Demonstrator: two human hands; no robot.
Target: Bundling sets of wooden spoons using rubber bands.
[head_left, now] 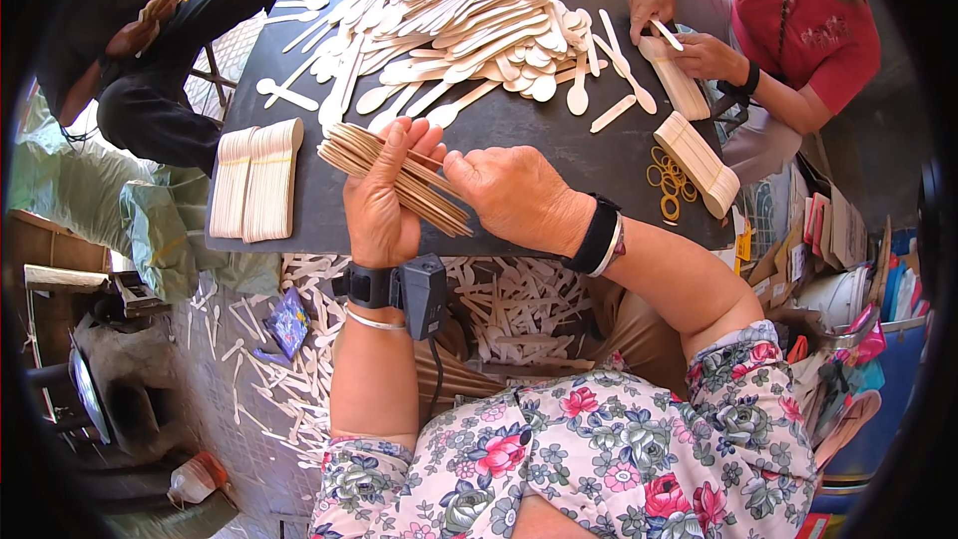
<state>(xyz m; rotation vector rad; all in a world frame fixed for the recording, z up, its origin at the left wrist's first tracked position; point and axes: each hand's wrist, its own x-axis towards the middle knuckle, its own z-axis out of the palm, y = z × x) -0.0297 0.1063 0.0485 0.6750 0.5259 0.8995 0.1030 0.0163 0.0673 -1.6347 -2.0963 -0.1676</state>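
My left hand (384, 180) is closed round a bundle of thin wooden spoons (424, 195), seen edge-on and fanned slightly at the ends. Against the bundle's upper right side, my right hand (514, 195) has its fingers curled in a pinch; what is between them is hidden. Beyond both hands rises a large loose heap of wooden spoons (469, 25) on the black table (329, 210). Two neat stacks of spoons (256, 180) lie side by side near the left edge. On the right is a banded spoon bundle (699, 162) beside yellow rubber bands (669, 180).
A person in red (798, 30) at the far right handles spoons over another bundle (674, 75). Someone in dark clothes (170, 90) sits at the far left. Many spoons (519, 304) litter the floor below the table. Boxes and bags (838, 279) crowd the right side.
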